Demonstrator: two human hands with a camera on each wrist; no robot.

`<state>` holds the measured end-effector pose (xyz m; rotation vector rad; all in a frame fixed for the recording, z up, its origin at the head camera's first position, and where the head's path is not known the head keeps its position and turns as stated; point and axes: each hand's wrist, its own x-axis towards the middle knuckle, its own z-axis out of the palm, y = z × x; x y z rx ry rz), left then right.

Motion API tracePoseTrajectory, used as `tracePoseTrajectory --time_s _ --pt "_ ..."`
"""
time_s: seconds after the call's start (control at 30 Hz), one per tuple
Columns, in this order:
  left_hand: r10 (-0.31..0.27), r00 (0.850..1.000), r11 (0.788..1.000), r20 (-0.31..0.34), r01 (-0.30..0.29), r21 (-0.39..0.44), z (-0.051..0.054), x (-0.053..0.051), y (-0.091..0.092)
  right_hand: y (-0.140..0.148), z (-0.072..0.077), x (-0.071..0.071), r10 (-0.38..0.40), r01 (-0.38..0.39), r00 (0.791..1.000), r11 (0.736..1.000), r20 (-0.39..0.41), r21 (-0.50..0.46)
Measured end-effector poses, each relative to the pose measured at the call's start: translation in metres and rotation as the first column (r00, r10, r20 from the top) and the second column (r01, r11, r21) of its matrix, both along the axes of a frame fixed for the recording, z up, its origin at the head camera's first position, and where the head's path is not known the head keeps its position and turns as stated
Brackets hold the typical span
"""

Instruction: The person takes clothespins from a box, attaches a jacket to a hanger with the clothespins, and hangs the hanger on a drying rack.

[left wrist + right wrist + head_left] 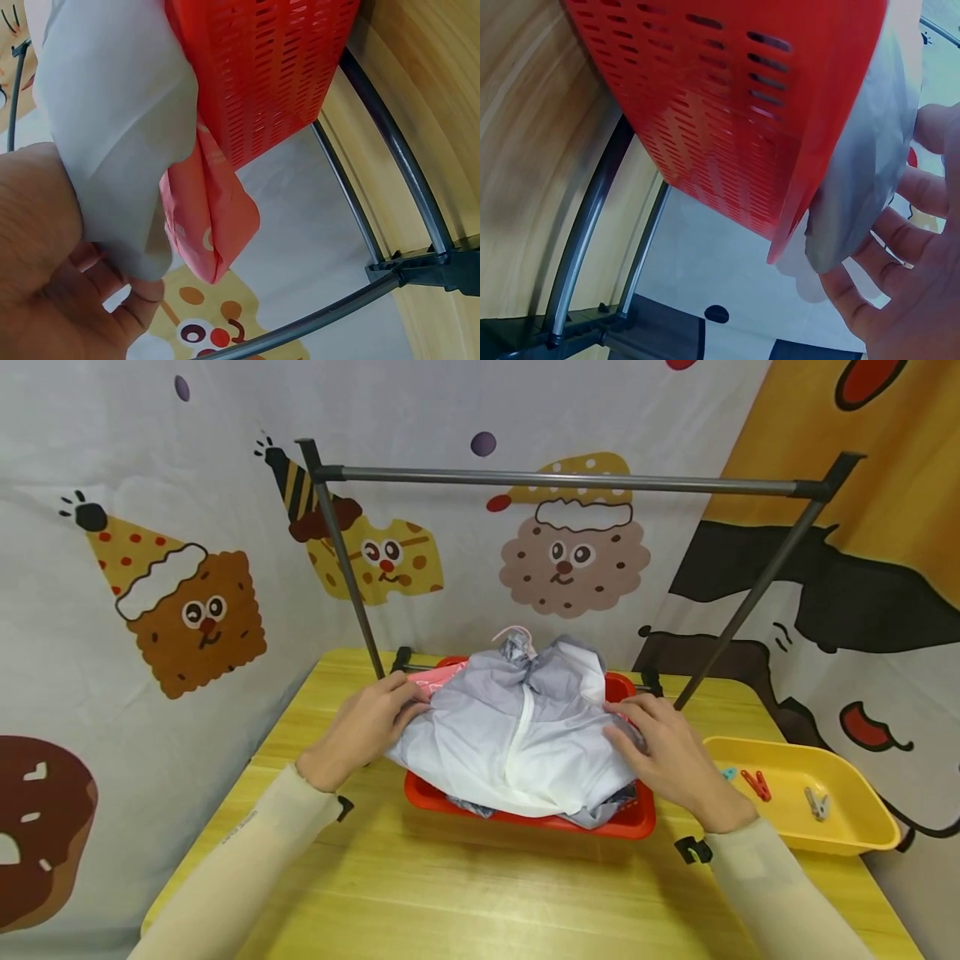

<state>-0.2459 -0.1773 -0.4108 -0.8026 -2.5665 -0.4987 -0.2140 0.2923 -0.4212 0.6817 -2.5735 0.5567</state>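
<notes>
Table: we see its yellow wooden top (480, 893) stretch out before the red basket (633, 828), our landmark.
Right hand: it (675, 756) touches cloth at the basket's right side; its fingers are spread, with gaps between them, and we see no pinch.
Left hand: it (367, 724) is at the cloth on the basket's left side, fingers bent; their tips pass behind the fabric, so we cannot tell whether they pinch it.
Grey jacket: it (472, 739) lies across the basket's top, spilling over the sides, white zip uppermost.
Yellow tray: it (840, 846) sits to the basket's right, holding a red clip (757, 787), a grey clip (817, 806) and a teal one (728, 773); we see none on the jacket.
Pink cloth: it (437, 677) shows at the basket's far left, under the jacket.
Pink hook: it (517, 628) rises at the collar, over the basket's far side; we judge a hanger is already in.
Metal rail: it (555, 480) stands above and beyond the basket; we see nothing hung there, so we judge hanging the jacket is left.
</notes>
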Motion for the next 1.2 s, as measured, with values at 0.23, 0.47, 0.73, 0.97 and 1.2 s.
tracePoseTrajectory --time_s 0.23,0.47,0.73,0.97,1.2 --pt "-0.023 0.997 0.998 -0.073 0.027 0.049 0.001 0.000 0.001 -0.002 0.000 -0.002 0.001 -0.001 1.000 1.000 -0.017 0.004" --pt "-0.027 0.988 0.996 -0.155 0.040 0.079 0.001 0.001 0.003 -0.002 -0.001 -0.003 -0.006 0.006 1.000 1.000 0.020 -0.007" --pt "-0.032 0.964 0.990 -0.265 0.068 0.127 -0.002 0.002 0.002 -0.002 -0.001 -0.004 0.032 -0.031 0.998 0.999 0.062 -0.014" --pt "-0.024 0.954 0.984 -0.298 0.075 0.162 0.001 0.002 0.002 -0.004 0.006 -0.005 0.059 -0.060 0.998 0.996 -0.012 -0.066" --pt "-0.009 0.955 0.973 -0.298 0.076 0.216 0.009 0.003 0.001 -0.004 0.014 -0.007 0.071 -0.079 0.995 0.990 -0.072 -0.116"
